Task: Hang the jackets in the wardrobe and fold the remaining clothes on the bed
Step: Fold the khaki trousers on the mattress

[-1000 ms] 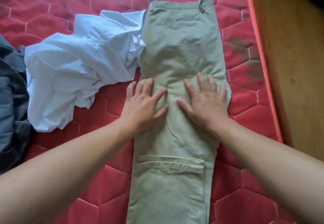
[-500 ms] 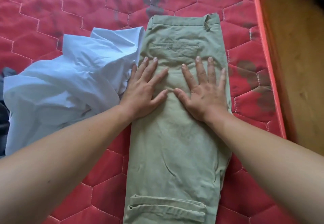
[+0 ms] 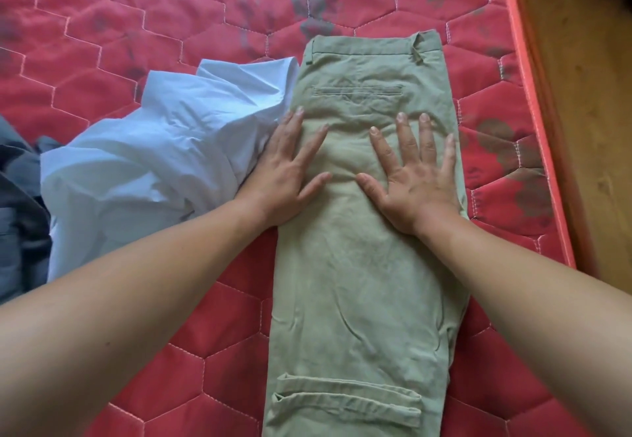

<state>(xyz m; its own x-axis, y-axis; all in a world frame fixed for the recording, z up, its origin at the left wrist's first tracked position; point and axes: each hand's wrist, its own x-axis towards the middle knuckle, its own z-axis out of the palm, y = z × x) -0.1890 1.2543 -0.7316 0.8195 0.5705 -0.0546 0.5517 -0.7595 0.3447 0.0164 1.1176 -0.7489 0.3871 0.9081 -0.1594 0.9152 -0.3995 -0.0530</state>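
Olive-green trousers [image 3: 362,282] lie folded lengthwise on the red quilted mattress [image 3: 171,19], waistband at the far end and a cargo pocket near me. My left hand [image 3: 287,173] rests flat with fingers spread on the trousers' left edge, below the back pocket. My right hand [image 3: 413,173] presses flat on the right half at the same height. Neither hand grips the fabric. A crumpled light blue shirt [image 3: 160,149] lies bunched against the trousers' left side, touching my left hand.
A dark grey garment [image 3: 17,217] lies at the left edge, partly out of view. The mattress's orange-red side edge [image 3: 537,129] runs down the right, with a wooden floor [image 3: 588,94] beyond it.
Both flat hands have slid up the trousers from mid-leg toward the seat below the back pocket. The view has shifted, so the waistband sits lower in frame.
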